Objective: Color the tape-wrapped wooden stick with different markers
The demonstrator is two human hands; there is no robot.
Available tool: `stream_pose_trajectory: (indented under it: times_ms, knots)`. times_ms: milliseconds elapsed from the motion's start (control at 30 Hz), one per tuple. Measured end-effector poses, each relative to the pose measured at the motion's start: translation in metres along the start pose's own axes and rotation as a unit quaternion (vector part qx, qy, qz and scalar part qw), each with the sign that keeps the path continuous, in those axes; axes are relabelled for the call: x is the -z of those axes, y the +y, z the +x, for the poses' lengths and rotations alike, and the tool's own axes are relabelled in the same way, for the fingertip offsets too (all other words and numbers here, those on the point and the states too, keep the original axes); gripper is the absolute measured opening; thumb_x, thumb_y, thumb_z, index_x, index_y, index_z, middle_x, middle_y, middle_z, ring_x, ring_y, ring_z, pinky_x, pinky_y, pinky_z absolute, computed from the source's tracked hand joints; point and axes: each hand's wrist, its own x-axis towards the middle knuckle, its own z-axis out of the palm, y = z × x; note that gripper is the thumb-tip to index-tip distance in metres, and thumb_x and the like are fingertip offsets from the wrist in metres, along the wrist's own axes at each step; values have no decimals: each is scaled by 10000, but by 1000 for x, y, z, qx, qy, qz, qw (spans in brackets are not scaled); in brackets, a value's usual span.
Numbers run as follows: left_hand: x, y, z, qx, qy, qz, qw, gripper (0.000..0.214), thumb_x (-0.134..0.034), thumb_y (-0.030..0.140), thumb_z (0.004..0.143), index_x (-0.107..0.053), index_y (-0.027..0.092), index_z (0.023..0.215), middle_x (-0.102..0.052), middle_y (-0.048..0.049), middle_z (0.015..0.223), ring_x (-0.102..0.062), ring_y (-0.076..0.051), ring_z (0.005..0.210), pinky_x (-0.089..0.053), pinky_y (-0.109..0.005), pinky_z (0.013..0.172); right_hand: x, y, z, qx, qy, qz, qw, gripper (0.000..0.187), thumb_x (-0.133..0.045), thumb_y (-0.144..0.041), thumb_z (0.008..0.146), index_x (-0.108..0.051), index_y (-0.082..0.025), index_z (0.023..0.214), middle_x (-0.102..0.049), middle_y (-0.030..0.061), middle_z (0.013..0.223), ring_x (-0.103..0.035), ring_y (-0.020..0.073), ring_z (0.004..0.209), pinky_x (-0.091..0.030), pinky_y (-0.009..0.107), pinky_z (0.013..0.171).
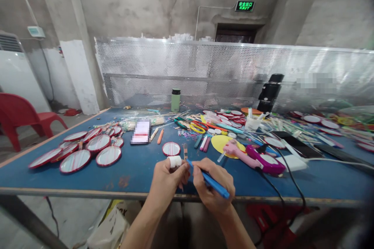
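My left hand (168,177) pinches a small wooden craft stick (185,150) that points up and away from me, its lower end hidden by the fingers. A white band or wrap (175,161) sits around a digit of that hand. In my right hand (214,183) is a blue marker pen (216,186), gripped like a pencil with its tip at the stick. Just beyond my left hand lies a round red-rimmed mirror (171,149) on the blue table (131,179). Two capped markers (203,143) rest past my right hand.
Several red-rimmed round mirrors with stick handles (75,161) lie at left. A phone (140,131) and a green bottle (175,100) are farther back. To the right are a yellow disc (216,146), a pink and purple glue gun (264,158), dark cables (292,181) and scattered craft supplies.
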Motion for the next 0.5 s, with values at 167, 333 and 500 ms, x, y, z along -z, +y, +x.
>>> stream_pose_trajectory:
  times_ms: [167, 333, 500]
  knots:
    - [-1, 2, 0, 0, -1, 8, 1000, 242, -672, 321, 762, -620, 131, 621, -565, 23, 479, -474, -81, 410, -376, -174, 400, -2, 1, 1, -5, 6, -2, 1000, 97, -573, -108, 829, -630, -187, 830, -660, 0, 663, -632, 120, 569, -494, 224, 569]
    - [-1, 5, -1, -3, 0, 14, 1000, 240, -666, 320, 766, -622, 129, 627, -555, 26, 477, -466, -80, 413, -369, -172, 403, -1, 2, 0, -9, -12, 4, 1000, 94, -571, -109, 836, -628, -182, 850, -662, 6, 684, -628, 117, 581, -490, 228, 584]
    - [-1, 5, -2, -1, -1, 16, 1000, 236, -676, 313, 750, -616, 129, 617, -550, 27, 474, -463, -79, 414, -367, -169, 405, 0, 1, 0, 2, -6, -6, 1000, 94, -578, -103, 838, -623, -184, 854, -664, 5, 687, -632, 116, 597, -485, 222, 586]
